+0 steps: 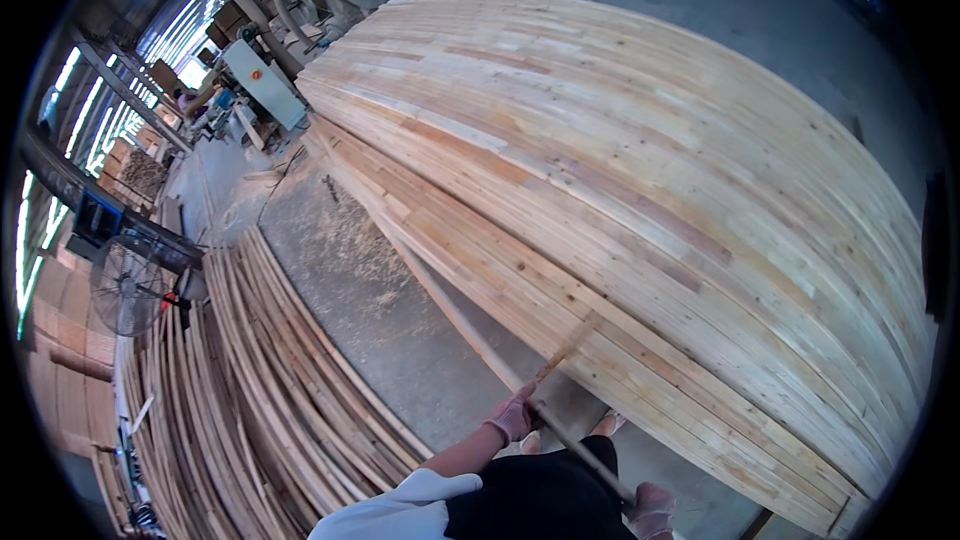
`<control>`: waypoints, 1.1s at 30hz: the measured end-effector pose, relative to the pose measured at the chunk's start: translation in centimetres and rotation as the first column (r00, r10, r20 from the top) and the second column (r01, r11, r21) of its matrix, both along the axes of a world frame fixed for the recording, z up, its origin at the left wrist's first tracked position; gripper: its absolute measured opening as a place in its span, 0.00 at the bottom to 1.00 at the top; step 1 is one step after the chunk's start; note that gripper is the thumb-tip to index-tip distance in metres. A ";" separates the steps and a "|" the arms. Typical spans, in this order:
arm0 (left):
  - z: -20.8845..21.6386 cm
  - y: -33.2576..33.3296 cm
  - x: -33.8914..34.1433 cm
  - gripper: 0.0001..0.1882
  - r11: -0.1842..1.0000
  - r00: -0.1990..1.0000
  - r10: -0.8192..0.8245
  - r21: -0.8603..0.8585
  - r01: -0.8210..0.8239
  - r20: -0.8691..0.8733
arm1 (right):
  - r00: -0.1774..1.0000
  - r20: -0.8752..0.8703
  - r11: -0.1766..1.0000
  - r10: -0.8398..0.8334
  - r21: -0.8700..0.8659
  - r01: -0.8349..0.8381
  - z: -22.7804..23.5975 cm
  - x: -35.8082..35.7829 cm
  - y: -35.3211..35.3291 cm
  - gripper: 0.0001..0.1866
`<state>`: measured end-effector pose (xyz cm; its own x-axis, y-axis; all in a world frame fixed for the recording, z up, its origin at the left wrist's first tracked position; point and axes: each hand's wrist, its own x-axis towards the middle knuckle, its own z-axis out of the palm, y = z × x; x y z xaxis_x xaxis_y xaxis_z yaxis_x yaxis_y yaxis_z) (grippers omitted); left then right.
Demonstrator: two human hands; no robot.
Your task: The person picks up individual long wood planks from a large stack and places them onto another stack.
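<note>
A long, thin wooden strip (457, 320) runs from the far end of the stack past my body. My left hand (512, 416), in a pinkish glove, is closed around it ahead of my legs. A short, narrow stick-like piece (563, 352) sticks out from this hand over the near edge of the boards; its tip is blurred and its kind is unclear. My right hand (652, 512), gloved too, is closed at the strip's near end, low in view. Beside both hands lies a wide stack of pale jointed boards (640, 180).
Many long wooden strips (270, 370) lie bundled at the left. Wood shavings (350, 240) cover the grey floor between. A standing fan (125, 285) is at far left. A pale machine cabinet (264, 83) stands beyond the stack, with another person (190, 100) farther back.
</note>
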<state>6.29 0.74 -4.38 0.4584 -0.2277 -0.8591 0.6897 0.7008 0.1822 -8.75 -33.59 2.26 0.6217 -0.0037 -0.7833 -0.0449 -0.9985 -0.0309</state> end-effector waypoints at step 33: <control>7.5 6.0 -4.6 0.11 0.949 0.923 0.300 -0.173 -0.263 0.241 | 0.969 -0.053 0.957 -0.241 -0.176 0.229 -3.9 -16.3 -9.9 0.18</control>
